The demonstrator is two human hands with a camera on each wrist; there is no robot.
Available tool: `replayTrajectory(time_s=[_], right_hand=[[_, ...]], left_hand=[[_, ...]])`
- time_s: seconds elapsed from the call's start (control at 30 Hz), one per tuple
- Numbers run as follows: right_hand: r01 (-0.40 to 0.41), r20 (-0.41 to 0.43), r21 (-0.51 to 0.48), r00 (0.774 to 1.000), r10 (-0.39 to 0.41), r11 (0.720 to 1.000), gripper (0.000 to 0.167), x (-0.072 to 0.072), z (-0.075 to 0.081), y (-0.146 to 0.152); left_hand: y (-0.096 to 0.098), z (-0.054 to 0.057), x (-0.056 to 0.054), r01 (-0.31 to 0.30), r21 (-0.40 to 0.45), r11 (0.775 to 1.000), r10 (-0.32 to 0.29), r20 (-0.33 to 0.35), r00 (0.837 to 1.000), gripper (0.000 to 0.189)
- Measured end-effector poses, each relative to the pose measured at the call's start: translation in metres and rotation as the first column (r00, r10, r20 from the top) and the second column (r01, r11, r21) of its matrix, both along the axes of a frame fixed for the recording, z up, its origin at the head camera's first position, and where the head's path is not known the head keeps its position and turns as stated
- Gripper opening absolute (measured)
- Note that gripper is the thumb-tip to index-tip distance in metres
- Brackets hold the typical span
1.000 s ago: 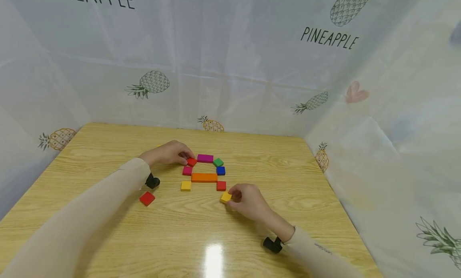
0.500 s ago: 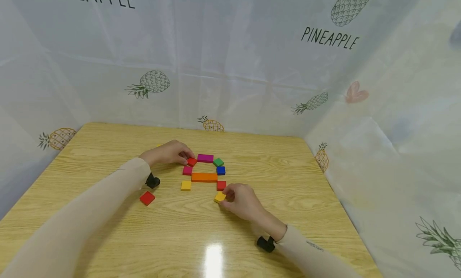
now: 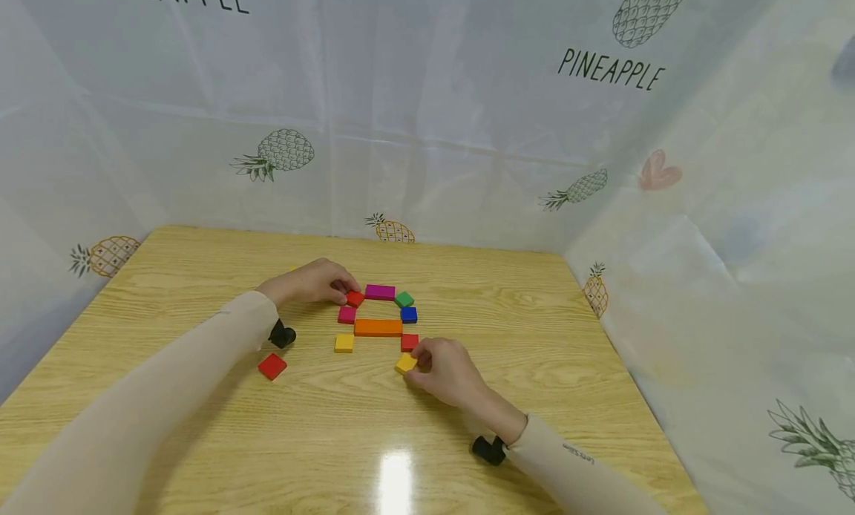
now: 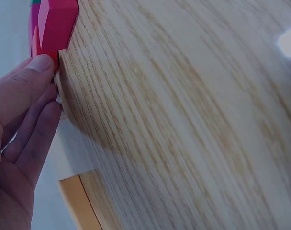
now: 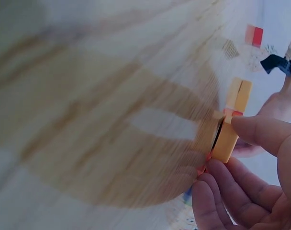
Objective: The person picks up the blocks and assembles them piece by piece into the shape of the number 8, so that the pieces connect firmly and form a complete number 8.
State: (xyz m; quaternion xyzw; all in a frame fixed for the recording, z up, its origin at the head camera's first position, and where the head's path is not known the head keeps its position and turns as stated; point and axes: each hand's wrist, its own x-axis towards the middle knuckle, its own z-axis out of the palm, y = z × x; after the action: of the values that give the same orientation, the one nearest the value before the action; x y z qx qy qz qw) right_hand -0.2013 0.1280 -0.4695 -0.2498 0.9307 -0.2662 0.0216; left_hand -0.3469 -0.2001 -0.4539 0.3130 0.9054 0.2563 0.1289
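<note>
My left hand (image 3: 312, 282) is at the upper left of an arch of coloured wooden blocks, thumb and fingertips on a red block (image 3: 355, 298). In the left wrist view the thumb presses that red block's side, close by a pink block (image 4: 59, 24). My right hand (image 3: 449, 372) pinches a yellow block (image 3: 405, 363) between thumb and fingers, turned at an angle just below the red block (image 3: 410, 342) at the arch's lower right. The right wrist view has the yellow block (image 5: 226, 141) edge-on, close over the table.
Magenta (image 3: 380, 292), green (image 3: 404, 299) and blue (image 3: 409, 315) blocks form the arch's top and right. A long orange block (image 3: 378, 328) crosses it, with a yellow block (image 3: 344, 343) lower left. A loose red block (image 3: 272, 366) lies near the left forearm; a yellow piece (image 3: 293, 269) shows behind it.
My right hand has slid the yellow block to the left, under the lower right red block. The left hand stays at its red block.
</note>
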Motion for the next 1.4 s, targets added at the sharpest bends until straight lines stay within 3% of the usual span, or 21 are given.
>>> replayTrajectory(time_s=[0.37, 1.4], right_hand=[[-0.002, -0.04, 0.029, 0.999, 0.004, 1.0, 0.019, -0.0033, -0.0002, -0.0024], [0.003, -0.024, 0.018, 1.0, -0.002, 1.0, 0.023, -0.0012, 0.0019, -0.0026]], left_hand=[[-0.001, -0.0007, -0.0017, 0.002, 0.0, 1.0, -0.002, 0.0, 1.0, 0.031], [0.0003, -0.0004, 0.0002, 0.019, 0.017, 1.0, -0.018, -0.011, 1.0, 0.031]])
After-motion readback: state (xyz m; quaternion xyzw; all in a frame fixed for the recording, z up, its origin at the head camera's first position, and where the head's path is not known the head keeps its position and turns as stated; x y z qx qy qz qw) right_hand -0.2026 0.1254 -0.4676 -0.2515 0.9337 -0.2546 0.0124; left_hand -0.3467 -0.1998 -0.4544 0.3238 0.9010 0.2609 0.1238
